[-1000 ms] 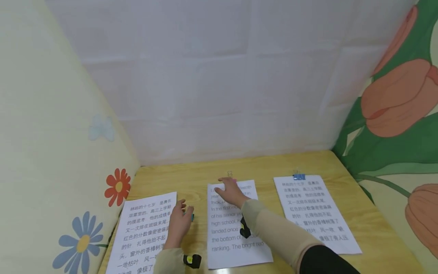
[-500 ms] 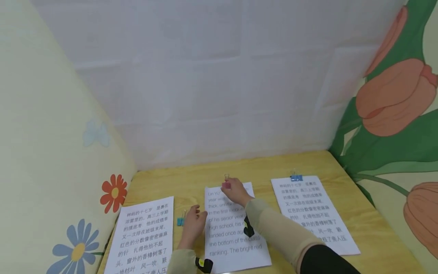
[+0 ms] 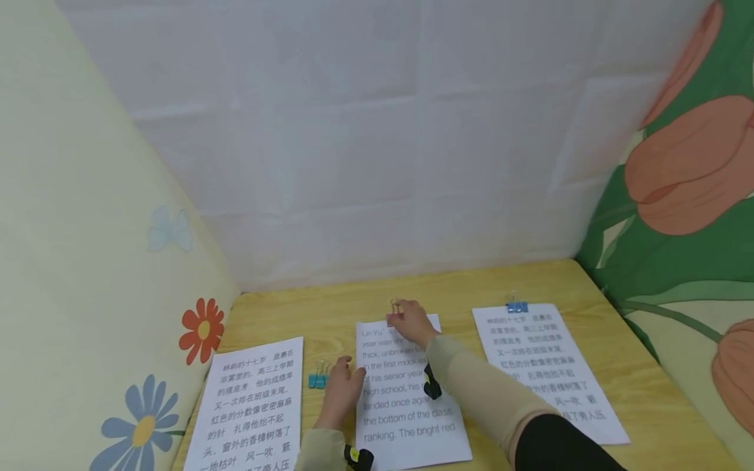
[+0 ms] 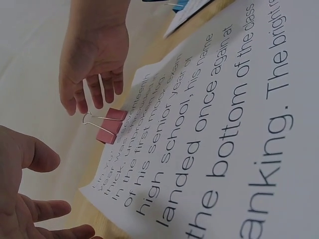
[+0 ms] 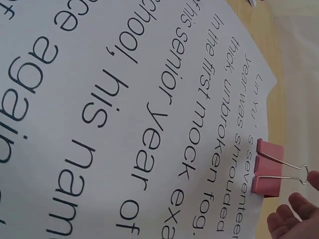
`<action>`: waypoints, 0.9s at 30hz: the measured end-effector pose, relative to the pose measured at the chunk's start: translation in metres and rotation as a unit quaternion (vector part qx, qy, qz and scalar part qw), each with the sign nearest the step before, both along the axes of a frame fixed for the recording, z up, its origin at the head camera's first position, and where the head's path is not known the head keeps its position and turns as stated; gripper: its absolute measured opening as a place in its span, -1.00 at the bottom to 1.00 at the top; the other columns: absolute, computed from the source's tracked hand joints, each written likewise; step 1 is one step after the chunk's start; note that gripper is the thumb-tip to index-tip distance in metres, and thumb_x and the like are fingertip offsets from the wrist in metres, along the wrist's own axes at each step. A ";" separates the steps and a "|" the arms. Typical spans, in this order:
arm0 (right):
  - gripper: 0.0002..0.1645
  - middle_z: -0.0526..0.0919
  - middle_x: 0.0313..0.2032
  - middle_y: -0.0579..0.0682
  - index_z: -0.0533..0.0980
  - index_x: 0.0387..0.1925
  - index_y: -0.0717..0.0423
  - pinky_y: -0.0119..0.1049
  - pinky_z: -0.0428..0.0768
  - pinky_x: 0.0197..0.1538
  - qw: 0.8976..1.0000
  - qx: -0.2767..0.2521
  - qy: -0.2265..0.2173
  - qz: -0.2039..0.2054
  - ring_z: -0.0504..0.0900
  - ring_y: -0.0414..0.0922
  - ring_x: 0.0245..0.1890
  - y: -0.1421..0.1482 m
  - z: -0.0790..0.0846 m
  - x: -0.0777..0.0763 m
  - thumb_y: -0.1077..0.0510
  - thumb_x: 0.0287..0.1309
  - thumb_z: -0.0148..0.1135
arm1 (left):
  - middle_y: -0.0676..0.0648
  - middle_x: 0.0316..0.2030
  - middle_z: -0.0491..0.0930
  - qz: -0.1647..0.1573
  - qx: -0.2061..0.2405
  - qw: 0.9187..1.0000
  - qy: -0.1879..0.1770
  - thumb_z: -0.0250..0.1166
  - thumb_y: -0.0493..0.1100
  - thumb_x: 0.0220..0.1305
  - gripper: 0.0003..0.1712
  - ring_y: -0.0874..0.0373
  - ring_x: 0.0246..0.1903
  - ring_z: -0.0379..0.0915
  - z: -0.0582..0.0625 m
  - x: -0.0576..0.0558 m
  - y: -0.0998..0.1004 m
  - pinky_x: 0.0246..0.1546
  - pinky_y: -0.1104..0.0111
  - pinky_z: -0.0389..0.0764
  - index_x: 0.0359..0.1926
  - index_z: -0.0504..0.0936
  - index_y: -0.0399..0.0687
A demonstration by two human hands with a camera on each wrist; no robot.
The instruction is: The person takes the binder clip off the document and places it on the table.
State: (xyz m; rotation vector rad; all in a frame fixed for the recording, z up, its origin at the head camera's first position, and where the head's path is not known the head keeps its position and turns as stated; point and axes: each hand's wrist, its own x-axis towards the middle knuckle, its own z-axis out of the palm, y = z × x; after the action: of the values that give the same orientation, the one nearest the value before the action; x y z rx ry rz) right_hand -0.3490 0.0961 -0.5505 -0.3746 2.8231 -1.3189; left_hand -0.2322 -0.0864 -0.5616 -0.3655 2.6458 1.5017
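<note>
A pink binder clip grips the top edge of the middle sheet of English text, its wire handles standing out past the edge. My right hand is at this clip, with fingertips right by the wire handle. In the left wrist view the right hand has its fingers extended and parted beside the clip. My left hand hovers by the left edge of the middle sheet, thumb and fingers spread, holding nothing. Just left of it lies a teal binder clip on the table.
A Chinese-text sheet lies at the left of the wooden table. Another, at the right, carries a blue binder clip on its top edge. A white sheet hangs behind, and flower-patterned panels flank the table.
My left hand has moved right, away from the left sheet and the teal clip, which now shows. My right hand has shifted from over the top of the middle sheet to beside the pink clip's handles.
</note>
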 end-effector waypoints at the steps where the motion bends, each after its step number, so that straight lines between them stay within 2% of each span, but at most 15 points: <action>1: -0.41 0.56 0.17 0.39 0.47 0.27 0.43 0.15 0.46 0.30 1.000 -0.001 -0.006 -0.005 0.57 0.28 0.17 0.000 0.001 -0.002 0.08 0.40 0.22 | -0.56 0.30 0.33 -0.004 -0.002 1.000 0.001 0.16 -0.14 0.46 -0.35 -0.49 0.29 0.29 0.001 -0.001 0.000 0.25 -0.27 0.37 0.39 0.30 -0.49; 5: -0.35 0.52 0.22 0.38 0.43 0.33 0.39 0.14 0.43 0.33 0.999 -0.004 -0.030 -0.025 0.52 0.28 0.22 0.001 0.004 -0.009 0.08 0.36 0.26 | -0.57 0.29 0.34 -0.009 -0.004 1.000 0.000 0.18 -0.15 0.46 -0.36 -0.49 0.29 0.30 0.002 -0.004 0.002 0.25 -0.26 0.37 0.38 0.31 -0.50; 9: -0.34 0.50 0.26 0.38 0.41 0.35 0.39 0.16 0.38 0.36 0.998 -0.011 -0.046 -0.031 0.44 0.30 0.30 0.004 0.004 -0.011 0.07 0.37 0.25 | -0.56 0.26 0.37 -0.009 0.005 1.000 -0.001 0.19 -0.16 0.44 -0.37 -0.44 0.24 0.37 -0.004 -0.004 0.005 0.23 -0.27 0.39 0.36 0.32 -0.51; 13: -0.37 0.47 0.30 0.37 0.39 0.36 0.38 0.16 0.39 0.36 0.997 -0.008 -0.065 -0.035 0.43 0.29 0.32 0.005 -0.001 -0.011 0.07 0.42 0.19 | -0.49 0.15 0.49 -0.010 0.017 1.000 -0.010 0.19 -0.17 0.44 -0.38 -0.27 0.04 0.54 -0.008 0.000 0.007 0.14 -0.22 0.50 0.35 0.33 -0.51; 17: -0.37 0.44 0.33 0.38 0.35 0.39 0.37 0.16 0.37 0.37 0.997 -0.006 -0.074 -0.033 0.43 0.29 0.33 0.005 -0.004 -0.013 0.09 0.44 0.16 | -0.38 0.05 0.55 -0.012 0.034 0.999 -0.017 0.16 -0.16 0.47 -0.39 -0.08 -0.13 0.58 -0.008 0.000 0.007 -0.01 -0.11 0.61 0.37 0.31 -0.50; 20: -0.35 0.42 0.35 0.37 0.32 0.42 0.36 0.16 0.34 0.39 0.996 -0.008 -0.076 -0.035 0.40 0.29 0.36 0.005 -0.004 -0.015 0.08 0.46 0.14 | -0.41 0.10 0.53 -0.010 0.046 0.999 -0.015 0.15 -0.16 0.49 -0.39 -0.11 -0.08 0.57 -0.006 -0.004 0.008 0.03 -0.12 0.59 0.38 0.30 -0.48; 23: -0.33 0.41 0.36 0.37 0.28 0.45 0.37 0.17 0.32 0.41 0.996 -0.010 -0.081 -0.035 0.37 0.30 0.38 0.004 -0.002 -0.016 0.07 0.48 0.12 | -0.49 0.19 0.46 -0.004 0.052 0.999 -0.016 0.14 -0.17 0.50 -0.41 -0.21 0.03 0.55 -0.005 -0.005 0.009 0.14 -0.19 0.51 0.38 0.30 -0.48; 27: -0.33 0.43 0.34 0.38 0.28 0.44 0.40 0.17 0.33 0.40 0.996 -0.009 -0.086 -0.026 0.38 0.31 0.37 0.002 0.002 -0.015 0.08 0.49 0.09 | -0.52 0.25 0.40 0.023 0.070 0.997 -0.030 0.12 -0.20 0.49 -0.41 -0.33 0.14 0.47 -0.006 -0.005 0.010 0.20 -0.22 0.45 0.39 0.28 -0.47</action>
State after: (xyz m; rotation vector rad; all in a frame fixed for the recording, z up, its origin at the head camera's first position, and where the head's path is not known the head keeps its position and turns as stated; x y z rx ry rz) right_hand -0.3635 0.0983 -0.5484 -0.1795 2.6967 -1.3170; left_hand -0.2373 -0.0766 -0.5681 -0.4538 2.4854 1.6522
